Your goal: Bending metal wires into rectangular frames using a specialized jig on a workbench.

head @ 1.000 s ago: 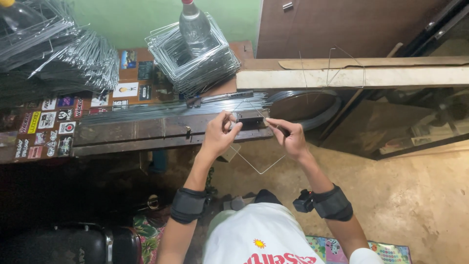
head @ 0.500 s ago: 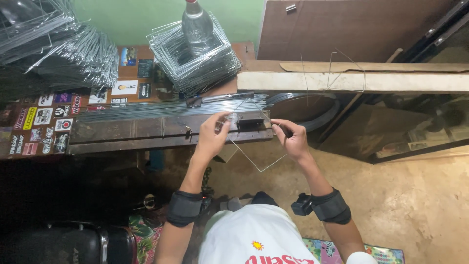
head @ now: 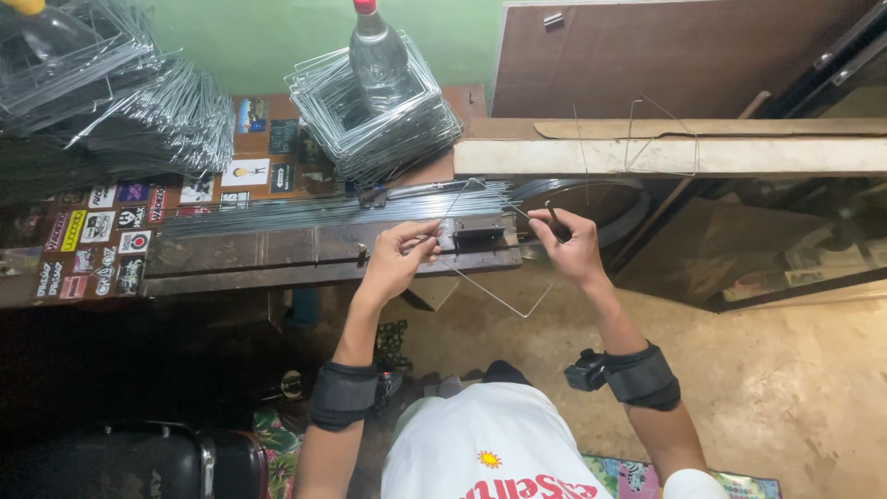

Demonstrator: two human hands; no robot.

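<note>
Head view: left hand (head: 399,254) pinched wire (head: 490,288) at jig (head: 480,236), fingers closed on it. Right hand (head: 571,245) at 3 o'clock of jig, gripping small dark handle (head: 554,217). Since a second ago, hands had spread apart; right had shifted off jig to handle. Wire, bent, hung below desk (head: 231,254) edge toward 6 o'clock. Judged: bend made, piece likely mid-forming. Wire stack (head: 370,139) with bottle (head: 374,51) at 11 o'clock. Straight rods (head: 305,211) along desk.
</note>
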